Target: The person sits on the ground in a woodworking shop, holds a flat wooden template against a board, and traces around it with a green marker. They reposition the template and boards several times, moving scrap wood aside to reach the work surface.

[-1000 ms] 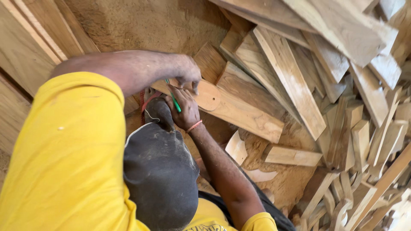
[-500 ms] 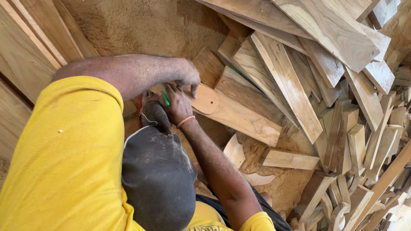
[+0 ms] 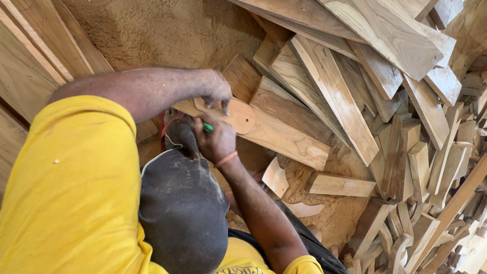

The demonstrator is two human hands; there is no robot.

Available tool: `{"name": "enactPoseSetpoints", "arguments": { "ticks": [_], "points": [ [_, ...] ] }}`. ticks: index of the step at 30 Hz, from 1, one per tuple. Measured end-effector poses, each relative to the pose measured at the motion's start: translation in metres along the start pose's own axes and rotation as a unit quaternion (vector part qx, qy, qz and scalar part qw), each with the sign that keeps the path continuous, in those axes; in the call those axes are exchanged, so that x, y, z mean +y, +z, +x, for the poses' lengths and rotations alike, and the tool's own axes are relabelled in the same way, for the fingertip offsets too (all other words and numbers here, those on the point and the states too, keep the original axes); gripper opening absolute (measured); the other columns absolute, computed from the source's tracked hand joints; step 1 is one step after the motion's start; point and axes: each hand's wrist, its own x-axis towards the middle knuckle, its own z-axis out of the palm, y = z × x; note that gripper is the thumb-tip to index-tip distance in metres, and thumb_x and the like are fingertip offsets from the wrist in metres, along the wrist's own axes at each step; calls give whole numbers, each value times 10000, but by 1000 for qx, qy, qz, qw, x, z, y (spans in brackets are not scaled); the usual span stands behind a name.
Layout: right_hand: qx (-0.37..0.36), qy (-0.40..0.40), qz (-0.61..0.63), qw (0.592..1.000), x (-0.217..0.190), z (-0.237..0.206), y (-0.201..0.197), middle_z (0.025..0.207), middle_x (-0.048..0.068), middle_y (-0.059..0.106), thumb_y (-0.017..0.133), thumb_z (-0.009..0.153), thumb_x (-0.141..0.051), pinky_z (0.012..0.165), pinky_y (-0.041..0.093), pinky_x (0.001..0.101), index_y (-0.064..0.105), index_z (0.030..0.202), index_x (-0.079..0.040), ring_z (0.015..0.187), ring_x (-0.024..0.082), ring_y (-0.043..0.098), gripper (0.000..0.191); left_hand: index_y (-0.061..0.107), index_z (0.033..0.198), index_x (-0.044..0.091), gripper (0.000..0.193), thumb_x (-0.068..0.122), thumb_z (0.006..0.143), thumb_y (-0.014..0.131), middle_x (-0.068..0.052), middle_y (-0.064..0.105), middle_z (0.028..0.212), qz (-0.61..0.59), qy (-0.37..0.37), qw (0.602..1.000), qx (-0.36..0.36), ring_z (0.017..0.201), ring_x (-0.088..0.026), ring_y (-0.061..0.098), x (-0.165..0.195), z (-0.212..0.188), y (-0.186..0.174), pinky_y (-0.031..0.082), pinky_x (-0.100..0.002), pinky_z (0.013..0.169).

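My left hand reaches in from the left and presses its fingertips on a flat wooden template with a rounded end and a small hole. The template lies on a long light plank. Just below, my right hand grips a green pencil with its tip at the template's near edge. A pink band circles the right wrist. My dark cap and yellow shirt fill the lower left and hide the plank's left end.
Sawdust-covered ground lies beyond the hands. Long boards lean at the left. A jumbled heap of planks and offcuts fills the right side, with small wood scraps near my right forearm.
My right hand with the green pencil has shifted slightly along the template's near edge. My left hand stays pressed on the template.
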Motion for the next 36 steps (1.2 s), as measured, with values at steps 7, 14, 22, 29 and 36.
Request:
{"name": "enactPoseSetpoints", "arguments": {
  "ticks": [7,14,22,29,36],
  "points": [
    [211,-56,132,967,58,-54,-24,904,114,755,577,1077,-105,661,613,334,643,1187,-15,766,197,781,157,380,1576,282,1136,497,612,942,-142,393,1544,-8,-70,982,175,1324,-356,430,31,-19,42,485,-526,996],
    [124,-73,-27,989,96,-37,-19,1267,204,677,704,925,-174,1001,521,487,567,1355,-17,1199,309,644,477,348,1545,138,1036,333,699,914,-156,545,1299,-82,-117,949,281,1223,-327,516,59,-33,86,454,-516,1052],
    [65,-71,-172,980,110,-46,-23,1331,177,621,909,631,-310,1109,385,580,556,1361,-45,1291,402,542,853,279,1573,131,1132,442,656,864,-127,554,1232,-96,-17,929,357,1203,-322,524,72,-22,95,421,-533,1093],
    [140,0,-171,975,196,-71,-90,1304,152,627,894,741,-300,1081,479,471,541,1419,-29,1227,351,579,812,5,1599,144,1517,727,523,902,-219,315,1555,-9,-190,955,227,1435,-392,311,36,-46,77,198,-656,1181],
    [118,36,-136,983,204,-89,-115,1319,179,609,899,681,-278,1127,438,476,562,1405,-27,1265,388,535,838,149,1695,208,1459,799,547,826,-96,387,1632,113,-227,950,179,1483,-249,376,-3,-112,85,202,-501,1267]
  ]
}}
